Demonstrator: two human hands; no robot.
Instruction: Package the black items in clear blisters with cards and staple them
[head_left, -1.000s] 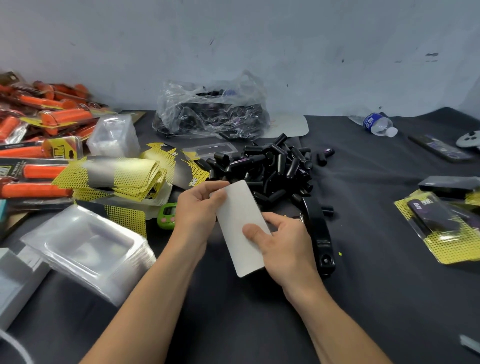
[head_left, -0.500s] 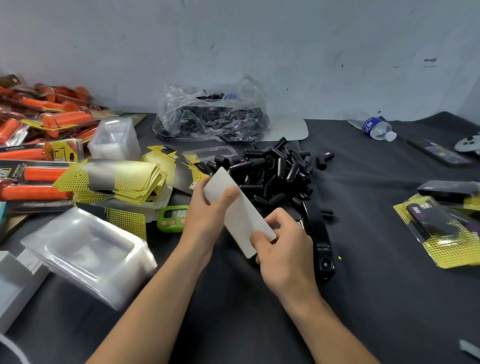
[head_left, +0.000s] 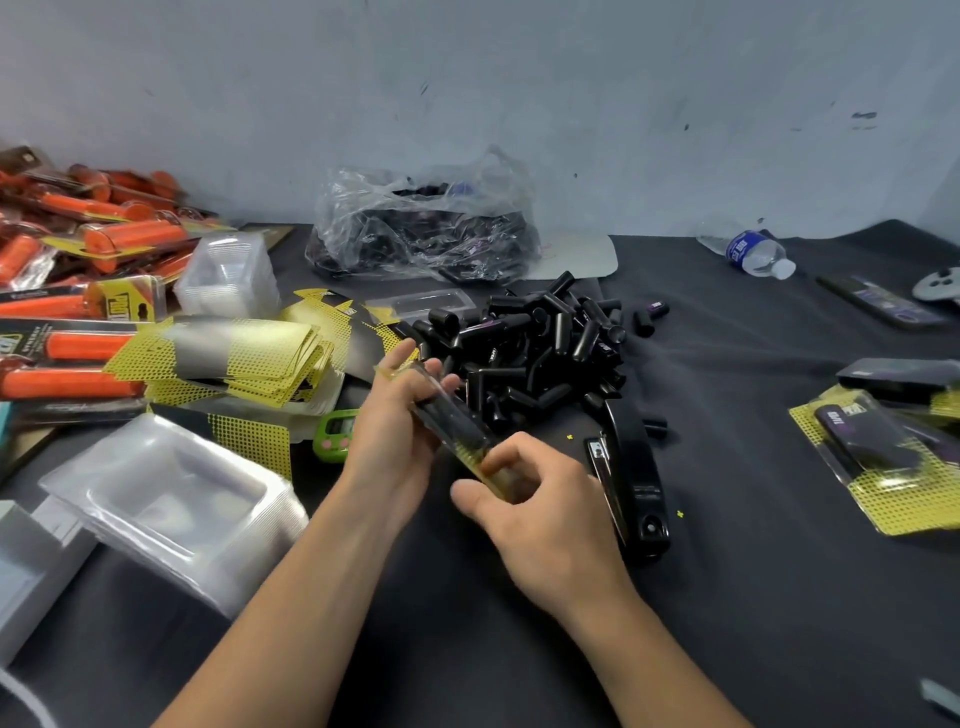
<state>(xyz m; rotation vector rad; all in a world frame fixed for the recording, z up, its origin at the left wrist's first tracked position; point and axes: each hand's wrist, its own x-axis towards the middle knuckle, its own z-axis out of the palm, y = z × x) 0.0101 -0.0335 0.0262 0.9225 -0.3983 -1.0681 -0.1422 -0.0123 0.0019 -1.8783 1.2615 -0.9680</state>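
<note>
Blister pack (head_left: 457, 423) — clear shell over a black item, yellow-dotted card at both ends — is tilted, nearly edge-on, above the counter (head_left: 753, 597) mid-front. Left hand (head_left: 395, 431) grips the far end, right hand (head_left: 540, 519) pinches the near end. Stapler (head_left: 631, 483) just right; pile of black items (head_left: 535, 353) behind. Open cloth btwn stapler & finished packs (head_left: 883, 457).

Even, soft light; wide-angle bending at edges; slight blur throughout.
</note>
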